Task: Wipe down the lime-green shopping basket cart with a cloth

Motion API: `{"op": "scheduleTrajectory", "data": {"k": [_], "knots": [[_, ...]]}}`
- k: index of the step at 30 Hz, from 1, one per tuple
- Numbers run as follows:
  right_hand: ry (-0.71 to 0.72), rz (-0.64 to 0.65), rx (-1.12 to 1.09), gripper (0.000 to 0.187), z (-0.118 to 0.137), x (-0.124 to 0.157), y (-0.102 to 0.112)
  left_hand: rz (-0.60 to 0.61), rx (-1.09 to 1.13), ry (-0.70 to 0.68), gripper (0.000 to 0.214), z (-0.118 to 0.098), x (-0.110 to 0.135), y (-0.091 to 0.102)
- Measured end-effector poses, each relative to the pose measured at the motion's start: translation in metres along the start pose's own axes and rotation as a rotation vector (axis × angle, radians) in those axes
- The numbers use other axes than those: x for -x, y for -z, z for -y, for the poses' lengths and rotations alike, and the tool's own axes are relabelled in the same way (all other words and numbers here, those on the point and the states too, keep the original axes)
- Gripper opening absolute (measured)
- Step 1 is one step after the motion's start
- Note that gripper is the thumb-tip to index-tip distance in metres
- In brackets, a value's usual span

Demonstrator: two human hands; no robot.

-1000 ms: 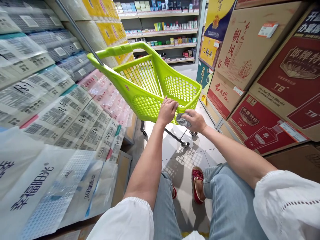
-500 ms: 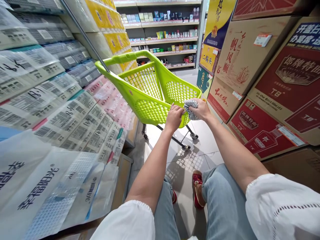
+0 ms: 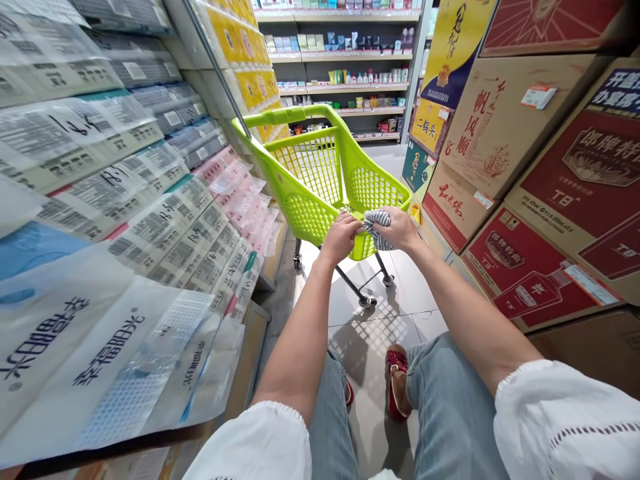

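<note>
A lime-green plastic shopping cart (image 3: 313, 217) stands in front of me, with its handle (image 3: 277, 117) at the far side. My left hand (image 3: 343, 238) has its fingers curled over the near rim of the basket. Right beside it, my right hand (image 3: 399, 229) grips a bunched grey-and-white striped cloth (image 3: 376, 225) against that same rim. The two hands nearly touch. Whether the right fingers also close on the rim under the cloth is hidden. The basket looks bare inside where I can see it.
Stacked plastic-wrapped packages (image 3: 165, 220) line the left side, with a metal pole (image 3: 213, 57) rising behind them. Liquor cartons (image 3: 480, 127) are piled on the right. Shelves of small goods (image 3: 345, 63) stand at the back. The tiled floor (image 3: 395, 293) runs between.
The cart has swung a little, its handle end shifting right in view. Both hands stay at the rim, slightly further left. My view has turned slightly left.
</note>
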State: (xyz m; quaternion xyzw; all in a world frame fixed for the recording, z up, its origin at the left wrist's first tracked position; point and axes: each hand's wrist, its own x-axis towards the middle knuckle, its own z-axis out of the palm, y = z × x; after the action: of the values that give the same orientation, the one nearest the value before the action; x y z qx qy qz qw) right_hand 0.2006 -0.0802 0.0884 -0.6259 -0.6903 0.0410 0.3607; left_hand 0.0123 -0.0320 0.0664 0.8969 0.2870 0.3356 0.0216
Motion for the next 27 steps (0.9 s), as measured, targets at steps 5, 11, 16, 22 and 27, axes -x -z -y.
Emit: {"op": "scheduleTrajectory", "data": {"k": [5, 11, 16, 22, 27], "knots": [[-0.006, 0.012, -0.013, 0.028, 0.018, 0.005, -0.009, -0.015, 0.023, 0.002, 0.023, 0.01, 0.012, 0.011], [-0.05, 0.005, -0.006, 0.029, 0.036, 0.007, -0.021, -0.007, -0.017, 0.039, 0.028, 0.009, 0.023, 0.023], [-0.136, -0.156, -0.03, 0.042, 0.044, 0.004, -0.014, -0.008, -0.113, 0.089, 0.023, -0.001, 0.025, 0.024], [-0.08, -0.103, 0.049, 0.041, 0.067, 0.007, -0.031, -0.024, -0.142, 0.142, 0.024, 0.0, 0.021, 0.016], [-0.045, -0.084, 0.136, 0.039, 0.07, 0.009, -0.044, -0.004, -0.149, 0.14, 0.024, 0.007, 0.023, 0.018]]}}
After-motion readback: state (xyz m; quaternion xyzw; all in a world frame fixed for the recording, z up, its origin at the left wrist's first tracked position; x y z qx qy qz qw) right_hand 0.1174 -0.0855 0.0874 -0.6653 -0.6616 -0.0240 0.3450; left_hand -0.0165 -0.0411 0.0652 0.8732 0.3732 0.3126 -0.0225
